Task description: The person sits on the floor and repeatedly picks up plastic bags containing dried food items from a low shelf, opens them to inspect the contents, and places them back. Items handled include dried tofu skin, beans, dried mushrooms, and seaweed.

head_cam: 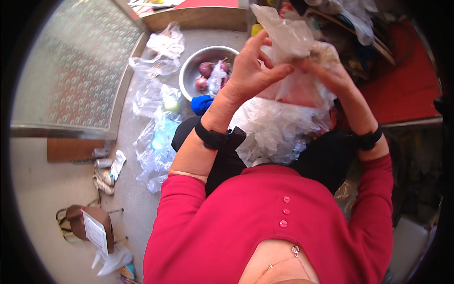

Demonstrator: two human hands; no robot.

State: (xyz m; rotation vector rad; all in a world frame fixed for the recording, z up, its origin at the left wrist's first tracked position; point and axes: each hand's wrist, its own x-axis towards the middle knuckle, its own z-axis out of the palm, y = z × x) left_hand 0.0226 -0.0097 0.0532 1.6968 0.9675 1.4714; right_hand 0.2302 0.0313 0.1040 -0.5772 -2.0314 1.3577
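A translucent plastic bag (291, 37) is bunched up between my two hands. My left hand (250, 69) has its fingers curled at the bag's near side, with the thumb pressed against it. On the other side, my right hand (328, 72) grips the crumpled film; its fingers are blurred and partly covered by plastic. Below my hands, between my knees, lies a large heap of clear plastic bags (273, 124). A pinkish flat surface (294, 97) shows through the film above the heap.
Left of my hands, a metal basin (185, 80) holds several red onions (205, 69) and a blue cloth (201, 104) touches its rim. Loose plastic bags (152, 142) lie on the floor. A patterned glass door (81, 71) stands far left; a red surface (408, 85) is at right.
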